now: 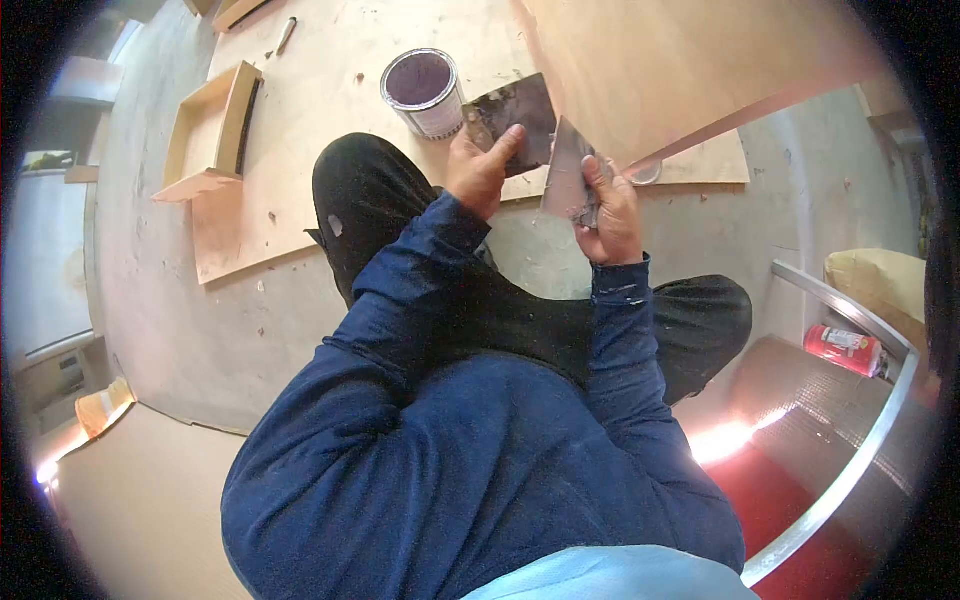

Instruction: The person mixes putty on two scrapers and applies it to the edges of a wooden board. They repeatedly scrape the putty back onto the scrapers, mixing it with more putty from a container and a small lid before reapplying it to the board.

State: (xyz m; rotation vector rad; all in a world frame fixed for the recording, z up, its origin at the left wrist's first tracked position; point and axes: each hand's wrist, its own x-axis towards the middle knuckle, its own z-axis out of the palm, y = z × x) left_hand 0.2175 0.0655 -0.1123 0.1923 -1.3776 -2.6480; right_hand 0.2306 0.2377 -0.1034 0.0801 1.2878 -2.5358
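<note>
My left hand (pixel 482 168) grips a dark rectangular plate (pixel 530 105), smeared with pale paste at one corner, with the thumb pressed on its face. Closed around the edge of a thin grey rectangular plate (pixel 568 172) is my right hand (pixel 615 212). The two plates are held close together, their near edges meeting in this view. Just left of the dark plate stands an opened tin can (pixel 437 120) with dark purplish-brown contents and a smeared rim. A small round lid-like disc (pixel 648 173) lies near my right fingers.
A wooden drawer-like box (pixel 190 145) sits at the left of the plywood sheet (pixel 300 190). A small handled tool (pixel 287 36) lies farther back. A large wooden panel (pixel 690 60) rises at right. A metal frame (pixel 865 450) and red container (pixel 843 350) are at lower right.
</note>
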